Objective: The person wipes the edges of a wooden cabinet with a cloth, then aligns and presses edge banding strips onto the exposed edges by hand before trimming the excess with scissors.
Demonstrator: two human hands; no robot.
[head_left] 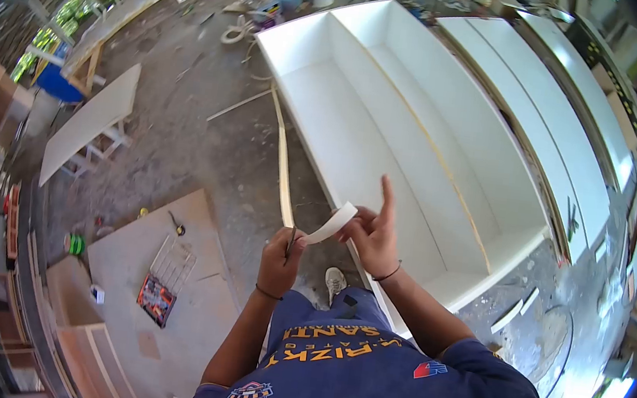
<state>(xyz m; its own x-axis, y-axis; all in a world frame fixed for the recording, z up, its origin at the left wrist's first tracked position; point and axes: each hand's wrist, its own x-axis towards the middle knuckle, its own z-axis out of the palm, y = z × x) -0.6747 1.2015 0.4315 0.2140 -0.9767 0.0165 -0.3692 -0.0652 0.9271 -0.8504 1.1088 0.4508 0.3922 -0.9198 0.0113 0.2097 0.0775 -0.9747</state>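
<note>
My left hand (280, 261) is closed round a thin dark tool and one part of a long pale strip (283, 165), which runs away over the floor towards the cabinet's far corner. The strip's short curled end (331, 226) reaches across to my right hand (375, 237). There the thumb and bent fingers pinch it, while the index finger points up. Just beyond my right hand lies a large white open cabinet (354, 128), with a long divider inside that has a bare, yellowish edge.
Long white panels (543, 91) lie beyond the cabinet. At the left, a board (205, 265) carries an open tool case (158, 299) and a tape roll. Another board (95, 122) rests on trestles. Beside my body, offcuts (507, 316) lie on the floor.
</note>
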